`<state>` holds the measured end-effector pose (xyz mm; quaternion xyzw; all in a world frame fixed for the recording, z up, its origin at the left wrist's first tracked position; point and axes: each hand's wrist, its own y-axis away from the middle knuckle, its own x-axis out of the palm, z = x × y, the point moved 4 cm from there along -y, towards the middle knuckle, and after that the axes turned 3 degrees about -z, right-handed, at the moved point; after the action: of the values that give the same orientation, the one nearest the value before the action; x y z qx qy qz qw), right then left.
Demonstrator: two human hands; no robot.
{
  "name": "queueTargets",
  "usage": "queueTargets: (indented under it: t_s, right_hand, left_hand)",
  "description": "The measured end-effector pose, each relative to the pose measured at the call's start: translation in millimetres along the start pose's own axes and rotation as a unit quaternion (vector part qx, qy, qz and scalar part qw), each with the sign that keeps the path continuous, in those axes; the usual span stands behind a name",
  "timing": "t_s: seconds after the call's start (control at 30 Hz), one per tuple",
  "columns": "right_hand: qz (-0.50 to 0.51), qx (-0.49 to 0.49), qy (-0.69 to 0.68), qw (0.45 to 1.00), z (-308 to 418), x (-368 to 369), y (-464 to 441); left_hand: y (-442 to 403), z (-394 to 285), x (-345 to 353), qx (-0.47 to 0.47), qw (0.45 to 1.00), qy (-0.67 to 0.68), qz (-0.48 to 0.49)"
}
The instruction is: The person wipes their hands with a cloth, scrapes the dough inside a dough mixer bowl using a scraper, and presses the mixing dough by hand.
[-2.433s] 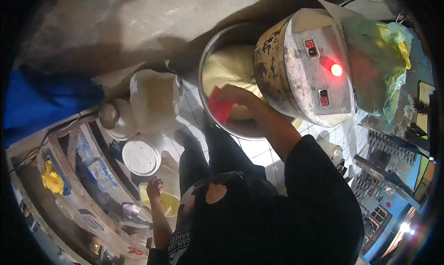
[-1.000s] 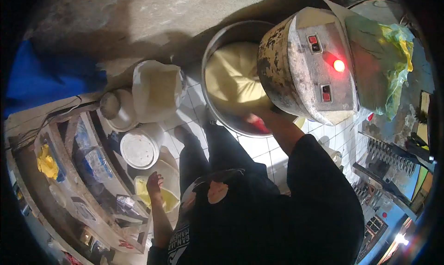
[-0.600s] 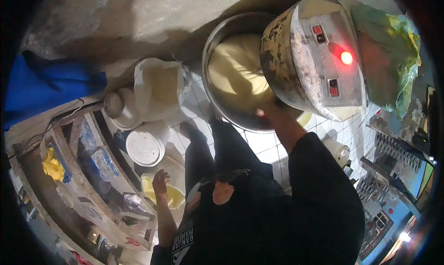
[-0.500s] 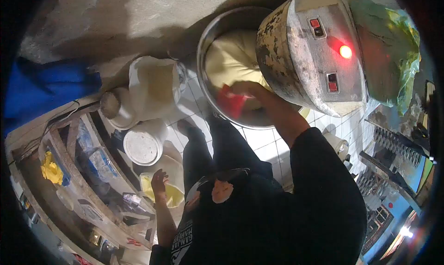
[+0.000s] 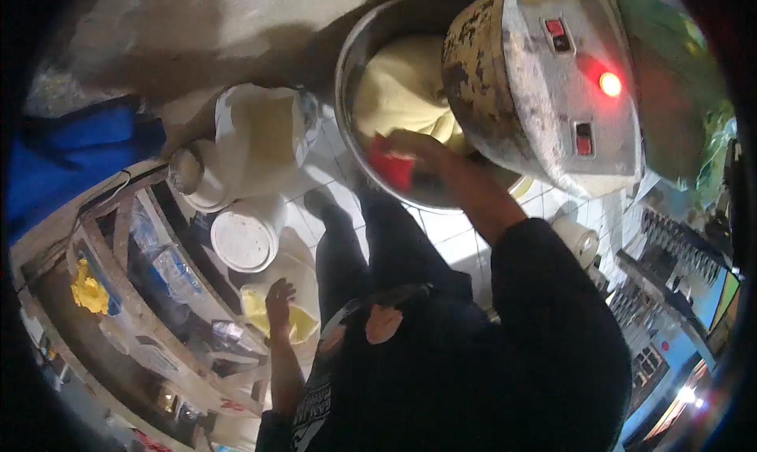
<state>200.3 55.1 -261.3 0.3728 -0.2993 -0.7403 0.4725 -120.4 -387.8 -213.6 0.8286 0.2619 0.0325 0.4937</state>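
My right hand (image 5: 416, 149) grips a red scraper-like piece (image 5: 390, 168) inside the near rim of a large metal bowl (image 5: 344, 97). Pale yellow dough (image 5: 398, 85) fills much of the bowl, beside the red piece. The worn mixer head (image 5: 481, 81), with a glowing red lamp, covers the bowl's right side. Fingers apart and holding nothing, my left hand (image 5: 280, 298) hangs above a tub with a yellow lining (image 5: 303, 323).
Left of my legs stand a lidded white bucket (image 5: 244, 237), an open white sack (image 5: 264, 137) and another white container (image 5: 193, 172). A wooden shelf rack (image 5: 150, 294) fills the lower left. Blue cloth (image 5: 79, 156) hangs at the far left.
My right hand went deeper right in the bowl, with the red piece mostly hidden, then came back left with it showing. The view has shifted, so bowl and mixer sit higher.
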Motion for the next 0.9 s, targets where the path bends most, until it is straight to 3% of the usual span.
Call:
queueTargets:
  t_s: [0.13,0.27,0.4,0.47,0.57,0.7,0.8,0.9]
  right_hand:
    - [-0.056,0.007,-0.096,0.994,-118.9,25.4,30.9]
    - [0.004,-0.014,-0.038,0.999,-78.3,8.9,4.6]
    - [0.031,-0.041,-0.016,0.999,-23.2,18.3,-21.9]
    - [0.005,-0.029,-0.041,0.999,-52.2,30.4,-10.0]
    - [-0.024,-0.011,-0.072,0.997,-123.4,21.8,20.7]
    - [0.008,-0.024,-0.014,1.000,-81.1,8.0,-8.8]
    - [0.013,-0.025,-0.003,1.000,-51.0,23.1,-20.5]
    - [-0.029,0.015,-0.019,0.999,-105.5,31.2,-0.1]
  left_hand:
    - [3.9,-11.0,-4.0,-0.012,0.999,-0.023,-0.038]
    - [22.8,-35.4,-2.4,0.004,0.998,0.003,-0.070]
    - [4.9,-2.9,-2.4,-0.006,0.999,0.010,-0.046]
    - [5.4,-3.2,2.5,0.000,1.000,-0.010,-0.018]
    - [2.1,-0.4,-1.0,0.011,0.998,-0.017,-0.052]
    - [30.4,-27.2,21.3,-0.009,0.996,0.019,-0.087]
    - [16.9,5.5,23.7,-0.030,0.999,0.003,-0.038]
    - [24.0,10.9,23.3,-0.013,0.998,-0.065,-0.009]
